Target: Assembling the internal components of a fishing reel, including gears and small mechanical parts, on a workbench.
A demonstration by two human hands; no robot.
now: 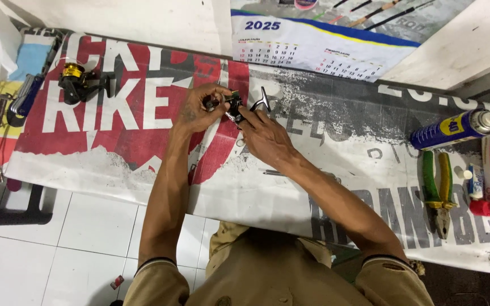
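Gripping one small fishing reel [235, 105] above the counter [336, 187], just left of the frame's upper middle: dark metal body, shiny in spots, with a curved silver bail arm sticking up at its right. Left hand [198, 109] curling fingers around the reel's left end; right hand [263, 136] pinching its lower right side with thumb and fingertips. Both hands closed on the reel, forearms meeting in a V from the bottom of the frame.

Covering the counter, a worn printed banner [120, 130] in red, white and grey, glossy plastic, scuffed and flaking. Lying at upper left, a second reel [78, 83], black with a gold spool, well apart from the hands. Resting at far right, one blue and yellow spray can [457, 128] on its side with a white nozzle, one pair of green-handled pliers [438, 192] below it, and a small tube [475, 182] just beside the pliers. Hanging on the pale wall at top centre, one wall calendar [313, 48]. Showing at lower left, white floor tiles [80, 238].
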